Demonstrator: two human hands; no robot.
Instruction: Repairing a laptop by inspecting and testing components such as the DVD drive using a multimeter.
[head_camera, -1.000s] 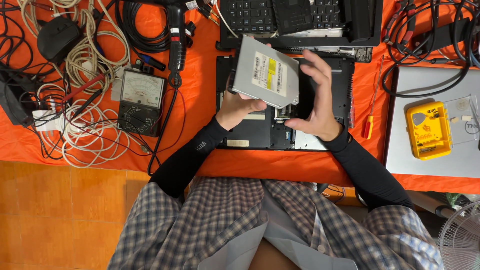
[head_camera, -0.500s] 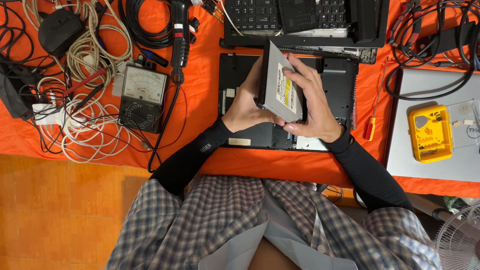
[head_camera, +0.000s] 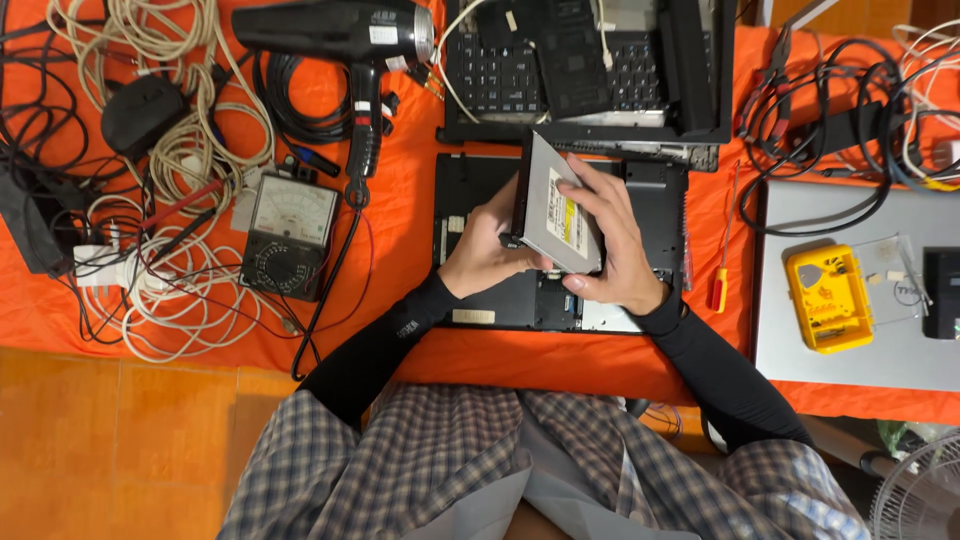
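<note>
I am holding the disc drive (head_camera: 558, 208) above the open laptop base (head_camera: 655, 205), having tipped it from flat to edge-up; my left hand (head_camera: 487, 250) and right hand (head_camera: 620, 245) fingers are pinching its sides

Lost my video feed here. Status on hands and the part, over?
Left hand and right hand both grip the flat grey metal optical drive, tilted above the opened black laptop base. Nothing in the way.

One head-worn camera looks almost straight down from above the person, near enough that their lap fills the bottom edge. The orange cloth (head_camera: 400, 250) spans the frame's upper half, its near edge crossing mid-picture, with bare floor (head_camera: 110, 440) at the lower left.
</note>
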